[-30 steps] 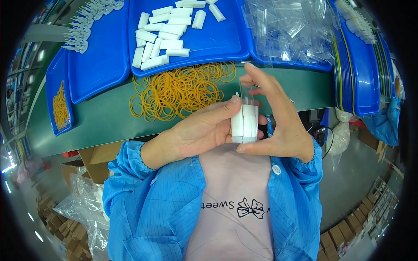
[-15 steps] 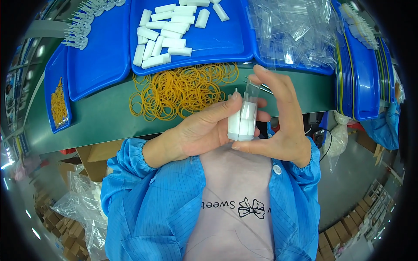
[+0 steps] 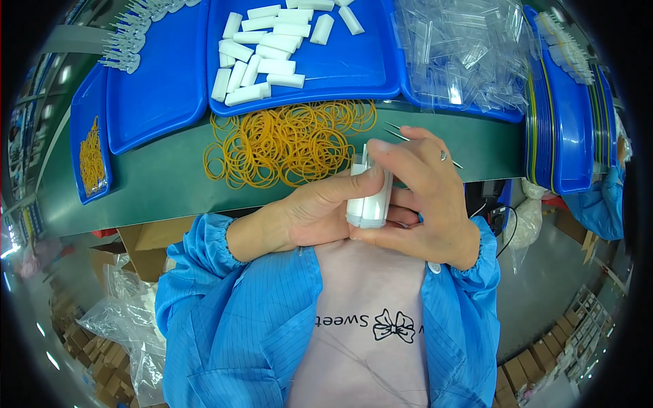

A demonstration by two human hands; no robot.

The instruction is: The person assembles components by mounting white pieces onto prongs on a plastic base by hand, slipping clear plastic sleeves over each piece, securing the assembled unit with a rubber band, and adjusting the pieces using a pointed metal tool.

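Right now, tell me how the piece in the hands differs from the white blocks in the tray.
The held piece is gripped by the left hand and right hand; the white blocks lie loose in a blue tray. The held piece has clear plastic around it; the white blocks are bare. Both show white.

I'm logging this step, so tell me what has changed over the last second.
The right hand has brought its fingers down over the top of the clear-and-white bundle, whose tall clear part no longer sticks up as far. The left hand keeps its hold; the rubber bands lie as before.
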